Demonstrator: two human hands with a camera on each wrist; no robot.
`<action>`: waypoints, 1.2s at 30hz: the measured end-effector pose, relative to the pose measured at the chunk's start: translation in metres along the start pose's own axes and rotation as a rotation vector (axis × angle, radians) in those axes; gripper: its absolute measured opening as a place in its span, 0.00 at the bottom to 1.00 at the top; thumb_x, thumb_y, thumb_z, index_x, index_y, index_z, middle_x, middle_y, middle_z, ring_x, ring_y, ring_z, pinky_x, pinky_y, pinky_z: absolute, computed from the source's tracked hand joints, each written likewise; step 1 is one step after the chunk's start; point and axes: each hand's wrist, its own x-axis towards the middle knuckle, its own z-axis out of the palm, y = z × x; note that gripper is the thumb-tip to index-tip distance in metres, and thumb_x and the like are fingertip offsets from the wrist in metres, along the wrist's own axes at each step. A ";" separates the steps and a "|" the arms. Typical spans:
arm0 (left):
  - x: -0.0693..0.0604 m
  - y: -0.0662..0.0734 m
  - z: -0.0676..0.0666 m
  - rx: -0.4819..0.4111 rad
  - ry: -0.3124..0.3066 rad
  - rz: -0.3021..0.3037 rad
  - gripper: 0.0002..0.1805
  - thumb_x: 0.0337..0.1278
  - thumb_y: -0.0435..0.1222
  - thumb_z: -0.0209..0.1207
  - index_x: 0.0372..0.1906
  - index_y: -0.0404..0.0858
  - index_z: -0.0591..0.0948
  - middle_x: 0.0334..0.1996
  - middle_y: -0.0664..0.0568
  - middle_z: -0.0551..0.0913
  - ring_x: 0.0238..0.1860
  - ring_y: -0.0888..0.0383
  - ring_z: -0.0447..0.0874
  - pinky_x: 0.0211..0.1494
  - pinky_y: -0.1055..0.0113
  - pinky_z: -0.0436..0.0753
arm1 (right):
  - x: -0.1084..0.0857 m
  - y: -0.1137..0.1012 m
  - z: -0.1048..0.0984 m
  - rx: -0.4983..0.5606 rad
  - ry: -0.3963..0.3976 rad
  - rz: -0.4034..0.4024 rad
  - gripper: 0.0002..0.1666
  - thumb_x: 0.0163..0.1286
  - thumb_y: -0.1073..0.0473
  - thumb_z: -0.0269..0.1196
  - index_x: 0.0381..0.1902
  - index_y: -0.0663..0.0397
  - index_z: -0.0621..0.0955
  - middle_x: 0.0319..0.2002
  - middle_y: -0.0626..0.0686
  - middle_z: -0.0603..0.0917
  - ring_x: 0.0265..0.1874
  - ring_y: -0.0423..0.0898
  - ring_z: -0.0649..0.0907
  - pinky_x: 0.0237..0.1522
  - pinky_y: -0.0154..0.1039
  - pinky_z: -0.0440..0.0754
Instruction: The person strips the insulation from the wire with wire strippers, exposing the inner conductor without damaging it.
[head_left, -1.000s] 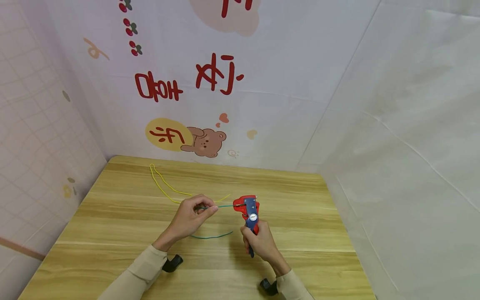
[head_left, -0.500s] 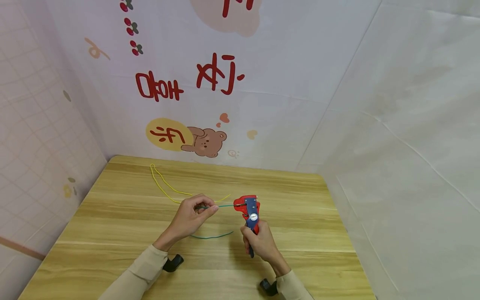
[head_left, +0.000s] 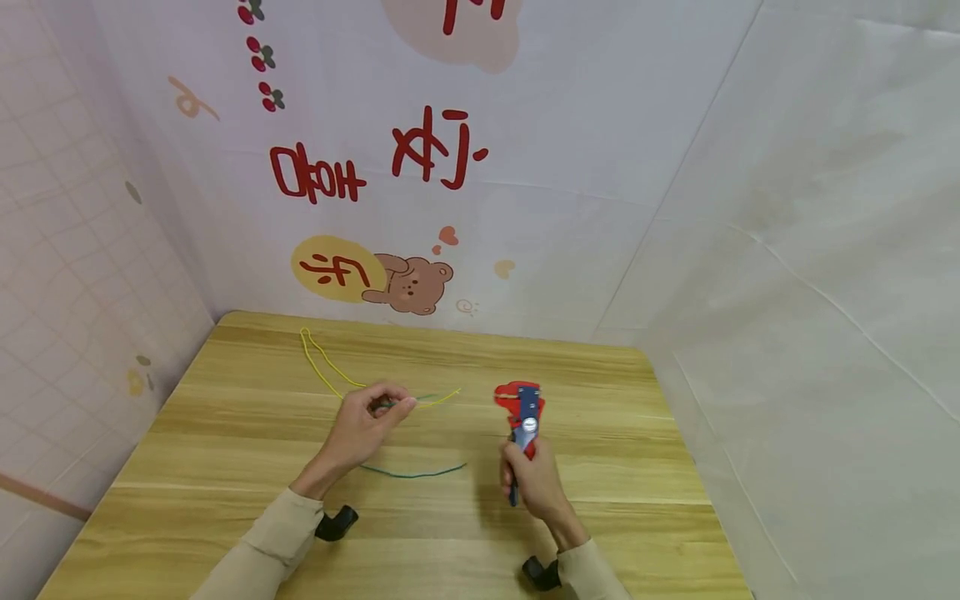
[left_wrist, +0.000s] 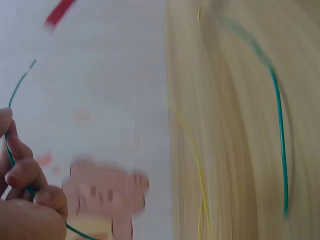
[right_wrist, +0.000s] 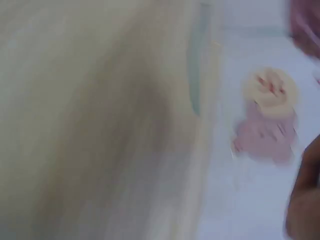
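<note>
My left hand (head_left: pixel 363 425) pinches a thin green wire (left_wrist: pixel 19 85) between thumb and fingertips. The wire's end sticks out past the fingers; a short paler break shows near its tip in the left wrist view. Another stretch of green wire (head_left: pixel 408 476) lies below, running out from under the left hand. In my right hand (head_left: pixel 534 475), a red and blue wire stripper (head_left: pixel 529 408) is gripped by its handles, head up. The stripper's head stands to the right, apart from the green wire. The right wrist view is blurred, with the stripper mostly out of frame.
A yellow wire (left_wrist: pixel 200 170) lies looped on the wooden table (head_left: pixel 600 467), passing behind the left hand. White printed cloth walls (head_left: pixel 570 208) stand at the back and sides. A black wrist mount (head_left: pixel 337 523) sits beneath the left wrist, another black mount (head_left: pixel 542 573) at the right.
The green wire's end has come out of the stripper's head. My left hand has shifted left with the wire, and my right hand has moved right and slightly up with the stripper.
</note>
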 end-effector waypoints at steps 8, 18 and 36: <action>-0.009 -0.010 -0.037 0.053 0.060 -0.013 0.04 0.82 0.36 0.67 0.48 0.40 0.90 0.32 0.50 0.82 0.29 0.64 0.72 0.34 0.69 0.75 | -0.007 0.001 -0.032 -0.083 0.083 -0.062 0.19 0.83 0.68 0.60 0.28 0.70 0.77 0.14 0.57 0.79 0.09 0.45 0.81 0.12 0.48 0.82; -0.008 -0.003 -0.026 0.051 0.030 -0.010 0.03 0.82 0.37 0.68 0.48 0.43 0.90 0.34 0.49 0.83 0.30 0.64 0.73 0.36 0.70 0.76 | -0.004 0.002 -0.018 -0.058 0.043 -0.033 0.16 0.84 0.68 0.60 0.31 0.69 0.78 0.15 0.48 0.80 0.10 0.41 0.81 0.15 0.48 0.85; -0.003 0.009 -0.011 0.020 -0.004 0.037 0.02 0.80 0.34 0.69 0.46 0.45 0.90 0.34 0.51 0.83 0.30 0.65 0.72 0.35 0.71 0.75 | 0.000 -0.003 -0.003 -0.046 -0.031 -0.053 0.17 0.84 0.69 0.58 0.30 0.70 0.77 0.15 0.47 0.80 0.11 0.40 0.81 0.16 0.47 0.86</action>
